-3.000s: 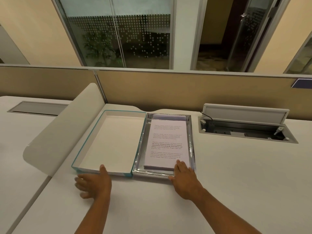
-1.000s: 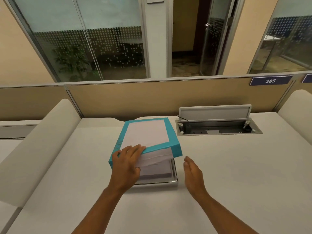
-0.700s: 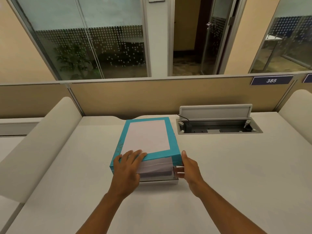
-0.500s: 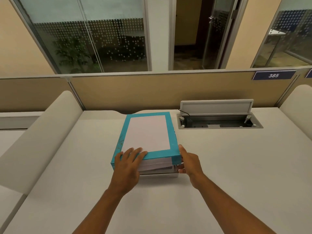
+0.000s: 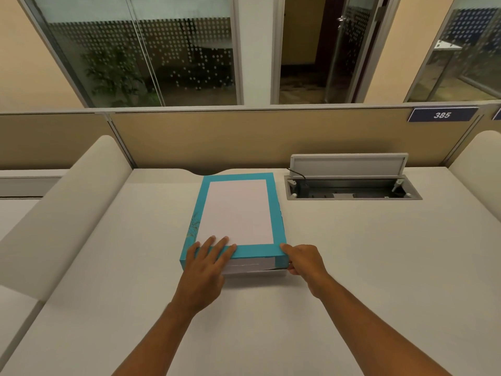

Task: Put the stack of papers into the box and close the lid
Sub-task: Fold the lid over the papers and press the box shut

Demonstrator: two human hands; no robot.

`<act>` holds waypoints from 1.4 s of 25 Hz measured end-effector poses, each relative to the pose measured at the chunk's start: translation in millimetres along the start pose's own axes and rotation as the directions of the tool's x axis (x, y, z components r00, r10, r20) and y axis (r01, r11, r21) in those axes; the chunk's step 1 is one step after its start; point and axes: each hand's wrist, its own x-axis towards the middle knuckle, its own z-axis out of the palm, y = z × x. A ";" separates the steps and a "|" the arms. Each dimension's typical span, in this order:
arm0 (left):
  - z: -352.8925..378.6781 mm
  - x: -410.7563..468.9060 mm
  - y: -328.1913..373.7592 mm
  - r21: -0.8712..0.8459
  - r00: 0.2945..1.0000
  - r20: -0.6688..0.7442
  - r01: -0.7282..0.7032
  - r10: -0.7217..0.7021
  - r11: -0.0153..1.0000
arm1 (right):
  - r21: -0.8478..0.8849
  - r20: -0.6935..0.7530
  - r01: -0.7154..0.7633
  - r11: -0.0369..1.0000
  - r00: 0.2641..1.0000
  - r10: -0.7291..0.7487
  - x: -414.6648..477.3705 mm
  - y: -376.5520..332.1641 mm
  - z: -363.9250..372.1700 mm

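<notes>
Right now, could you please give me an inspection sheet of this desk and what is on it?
Surface: pale desk, bare apart from the box.
Job's things: teal lid lies over the box, its near edge not fully down; white paper edges and the box's silver rim show beneath it.
Clutter: nothing seen.
Grippers: left hand flat on the lid's near left corner; right hand pinches the near right corner.
Cables: a dark cable runs into the open cable hatch.
Surroundings: tan partition with a sign reading 385; glass walls behind.
</notes>
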 end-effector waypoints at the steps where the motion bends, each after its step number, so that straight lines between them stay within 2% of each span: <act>1: 2.0 -1.3 -1.4 0.003 1.000 0.006 -0.005 0.005 1.000 | -0.008 -0.003 -0.004 1.000 1.000 0.003 0.3 0.8 -0.1; 9: 20.7 -12.3 2.9 0.013 0.999 0.047 0.009 -0.010 1.000 | -0.018 0.033 -0.035 0.999 0.999 0.035 -0.1 17.3 2.4; 12: 20.6 -12.5 3.5 -0.036 1.000 0.026 0.008 -0.008 0.999 | -0.028 0.042 -0.034 0.999 0.999 0.035 2.2 19.8 3.6; 15: 11.0 5.9 -1.3 -0.141 0.995 -0.067 0.058 -0.068 0.988 | -0.163 0.003 0.072 0.984 0.997 -0.072 0.5 15.1 11.5; 17: 0.2 36.0 -9.0 -0.202 0.982 -0.095 0.139 -0.161 0.969 | -0.325 -0.036 0.238 0.915 0.964 -0.263 -0.6 8.3 21.7; 19: -9.1 72.2 -21.1 -0.219 0.966 0.009 0.254 -0.259 0.942 | -0.502 -0.027 0.368 0.783 0.898 -0.439 -1.2 -1.9 34.7; 21: -9.6 106.5 -34.5 -0.177 0.945 0.123 0.322 -0.304 0.930 | -0.638 0.038 0.445 0.628 0.833 -0.552 1.8 -11.2 49.0; 23: -4.3 137.1 -47.5 -0.146 0.929 0.195 0.346 -0.316 0.927 | -0.717 0.124 0.476 0.509 0.806 -0.578 10.3 -19.6 60.7; 27: 12.7 184.4 -67.8 -0.062 0.899 0.285 0.362 -0.332 0.930 | -0.782 0.258 0.516 0.350 0.779 -0.571 33.1 -30.0 75.6; 31: 24.7 207.9 -81.5 -0.028 0.891 0.315 0.352 -0.326 0.936 | -0.790 0.310 0.541 0.287 0.757 -0.576 50.8 -31.6 79.5; 35: 36.4 207.3 -86.2 -0.032 0.912 0.259 0.336 -0.317 0.941 | -0.788 0.314 0.546 0.286 0.755 -0.575 55.5 -19.5 82.4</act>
